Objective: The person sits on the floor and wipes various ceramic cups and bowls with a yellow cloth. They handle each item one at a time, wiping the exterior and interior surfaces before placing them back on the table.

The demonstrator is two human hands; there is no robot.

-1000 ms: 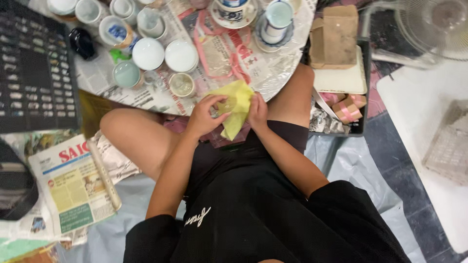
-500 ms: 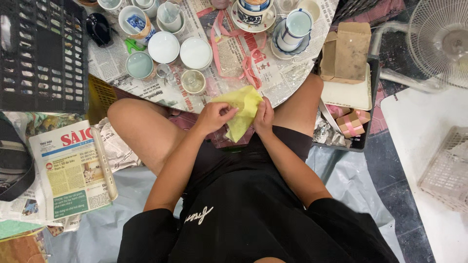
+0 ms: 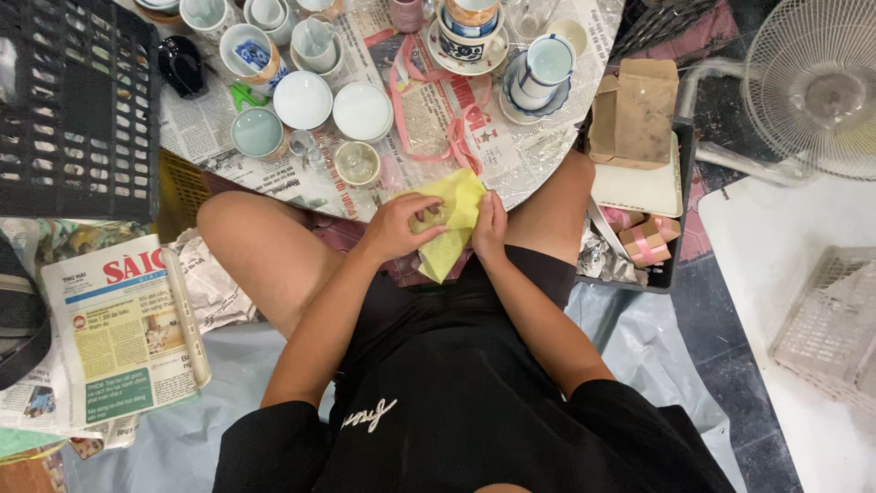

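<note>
Yellow cloth (image 3: 453,224) bunched between both hands, over the lap, at the near edge of the newspaper-covered table (image 3: 538,155). Left hand (image 3: 401,228) clamped over the cloth from the left — fingers (image 3: 427,203) curled across its top, thumb underneath, pressing something small and round wrapped inside; what it is cannot be told. Right hand (image 3: 490,228) closed on the cloth's right edge, fingers upright along it, tips at the upper corner. Cloth's loose tail hangs below the left fingers, toward the black shorts (image 3: 456,365).

Just beyond the left fingertips — a small glass cup (image 3: 356,162), well apart from the cloth. Farther out from the fingers: two white bowls (image 3: 362,111) side by side, a pale green bowl (image 3: 256,131), and a pink ribbon (image 3: 429,110) lying on the newsprint. Past the right fingers, a blue-and-white cup (image 3: 546,66) on its saucer. To the right of the right hand, a brown cardboard box (image 3: 637,110). Far left of the left hand, a folded newspaper (image 3: 119,329) on the floor and a black crate (image 3: 73,110).
</note>
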